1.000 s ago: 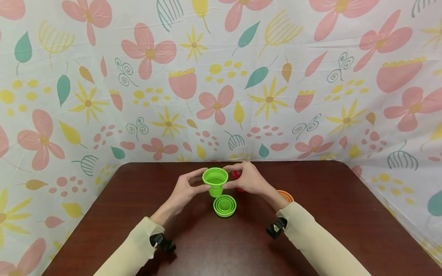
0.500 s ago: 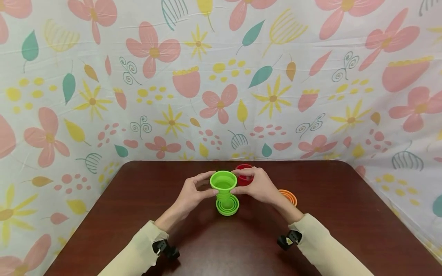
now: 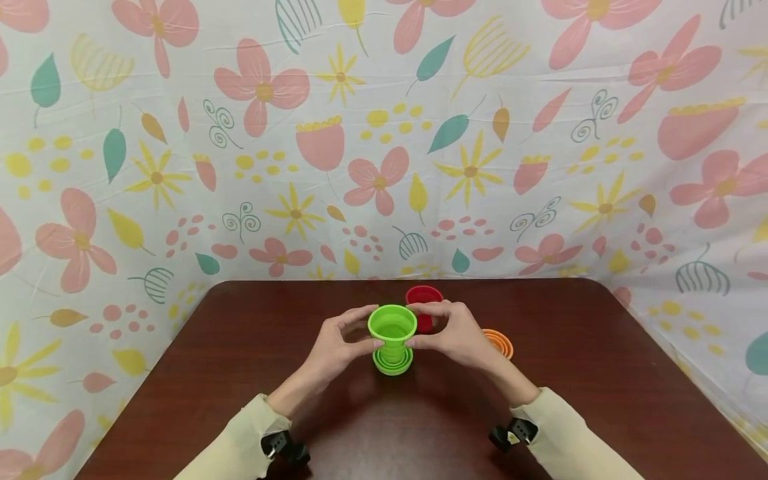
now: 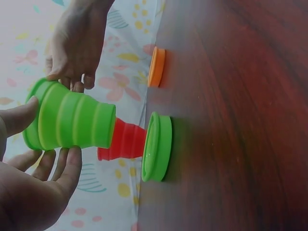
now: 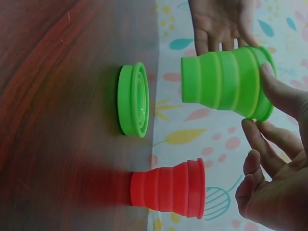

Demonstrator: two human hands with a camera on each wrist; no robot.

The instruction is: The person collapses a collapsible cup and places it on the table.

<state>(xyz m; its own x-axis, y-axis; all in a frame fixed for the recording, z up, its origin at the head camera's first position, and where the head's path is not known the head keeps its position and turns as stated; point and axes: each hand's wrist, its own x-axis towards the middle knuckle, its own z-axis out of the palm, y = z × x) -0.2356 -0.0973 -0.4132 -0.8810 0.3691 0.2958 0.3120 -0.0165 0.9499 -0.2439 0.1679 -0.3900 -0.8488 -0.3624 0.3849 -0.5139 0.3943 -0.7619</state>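
A stretched-out green collapsible cup (image 3: pixel 393 323) is held upright in the air between both hands. My left hand (image 3: pixel 336 341) grips its left side near the rim, thumb in front and fingers behind. On the opposite side my right hand (image 3: pixel 456 335) pinches the rim the same way. Below it, apart from its base, a second green collapsible cup (image 4: pixel 161 147) lies folded flat on the table. The held cup partly covers this folded one in the head view. Ribs and the narrow base of the held cup (image 5: pixel 221 79) show in the right wrist view.
Behind the right hand stands an extended red collapsible cup (image 5: pixel 168 188). A folded orange collapsible cup (image 3: pixel 499 343) lies to the right, partly hidden by the right forearm. The dark wooden table (image 3: pixel 384 427) ends at a flower-patterned cloth (image 3: pixel 384 133).
Both hands have carried the green cup slightly right and nearer to me, so it now lines up over the folded green cup. More of the red cup shows.
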